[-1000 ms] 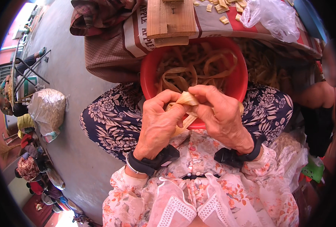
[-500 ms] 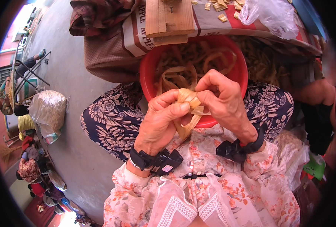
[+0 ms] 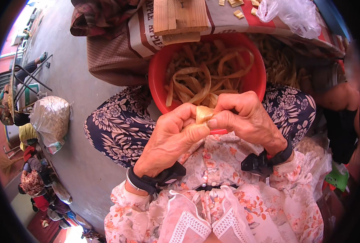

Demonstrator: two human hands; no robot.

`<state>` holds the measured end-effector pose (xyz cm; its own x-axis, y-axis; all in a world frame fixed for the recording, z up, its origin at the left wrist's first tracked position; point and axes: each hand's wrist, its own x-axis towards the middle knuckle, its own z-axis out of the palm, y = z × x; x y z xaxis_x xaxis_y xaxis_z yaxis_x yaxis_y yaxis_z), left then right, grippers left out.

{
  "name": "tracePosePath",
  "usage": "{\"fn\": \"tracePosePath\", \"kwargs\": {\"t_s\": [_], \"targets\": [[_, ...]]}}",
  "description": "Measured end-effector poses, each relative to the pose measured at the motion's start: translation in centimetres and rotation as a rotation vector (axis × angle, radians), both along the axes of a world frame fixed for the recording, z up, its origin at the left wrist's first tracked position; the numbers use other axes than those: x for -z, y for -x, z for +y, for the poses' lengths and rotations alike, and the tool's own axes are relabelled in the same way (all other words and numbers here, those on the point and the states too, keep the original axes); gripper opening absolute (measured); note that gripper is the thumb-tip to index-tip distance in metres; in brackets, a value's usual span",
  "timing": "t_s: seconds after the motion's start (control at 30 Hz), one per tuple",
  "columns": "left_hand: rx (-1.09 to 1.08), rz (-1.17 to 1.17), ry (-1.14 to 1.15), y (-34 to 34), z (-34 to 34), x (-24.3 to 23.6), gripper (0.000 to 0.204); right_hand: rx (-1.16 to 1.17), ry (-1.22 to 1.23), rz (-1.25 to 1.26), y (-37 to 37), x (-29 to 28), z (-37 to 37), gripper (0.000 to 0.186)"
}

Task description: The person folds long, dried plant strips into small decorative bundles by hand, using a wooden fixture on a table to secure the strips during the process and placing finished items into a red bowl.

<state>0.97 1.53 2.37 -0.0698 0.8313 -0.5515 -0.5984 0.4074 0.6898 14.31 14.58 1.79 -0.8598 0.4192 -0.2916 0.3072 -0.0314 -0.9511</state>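
Note:
Just in front of my lap I hold a folded tan strip (image 3: 204, 114), flat and ribbon-like, between both hands. My left hand (image 3: 168, 137) pinches it from the left with the thumb on top and the fingers curled. From the right, my right hand (image 3: 249, 117) grips its other side between thumb and forefinger. Part of the strip is hidden by my fingers. Beyond my hands, between my knees, a red basin (image 3: 155, 86) holds a tangle of loose tan strips (image 3: 206, 81), some looping upward. My hands cover part of its near rim.
A wooden block (image 3: 180, 18) sits on a cloth-covered surface past the basin. Small folded tan pieces (image 3: 238, 14) and a clear plastic bag (image 3: 291, 18) lie to its right. A filled bag (image 3: 52, 119) stands on the floor at left. Another person's arm (image 3: 336, 97) is at far right.
Both hands have come lower and nearer my body. My fingers have closed more tightly around the strip, and its hanging tail no longer shows.

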Motion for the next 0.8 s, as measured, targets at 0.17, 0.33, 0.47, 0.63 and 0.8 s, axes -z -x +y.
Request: {"fn": "tracePosePath", "kwargs": {"t_s": [0.17, 0.33, 0.47, 0.63, 0.8], "targets": [[-0.036, -0.051, 0.01, 0.2, -1.4, -0.1, 0.025, 0.078, 0.335, 0.001, -0.6, 0.7, 0.0, 0.016], [-0.128, -0.042, 0.101, 0.6, -2.7, 0.4, 0.019, 0.255, 0.655, -0.011, -0.4, 1.0, -0.1, 0.021], [0.02, 0.335, 0.024, 0.2, -2.2, 0.1, 0.015, 0.292, 0.773, -0.047, -0.6, 1.5, -0.5, 0.025], [0.117, 0.48, -0.002, 0.4, -0.7, -0.7, 0.014, 0.243, 0.691, 0.057, -0.5, 0.5, 0.3, 0.011], [-0.026, 0.162, 0.014, -1.2, -0.1, -0.4, 0.017, 0.162, 0.664, 0.187, -0.1, 0.5, -0.8, 0.039]]}}
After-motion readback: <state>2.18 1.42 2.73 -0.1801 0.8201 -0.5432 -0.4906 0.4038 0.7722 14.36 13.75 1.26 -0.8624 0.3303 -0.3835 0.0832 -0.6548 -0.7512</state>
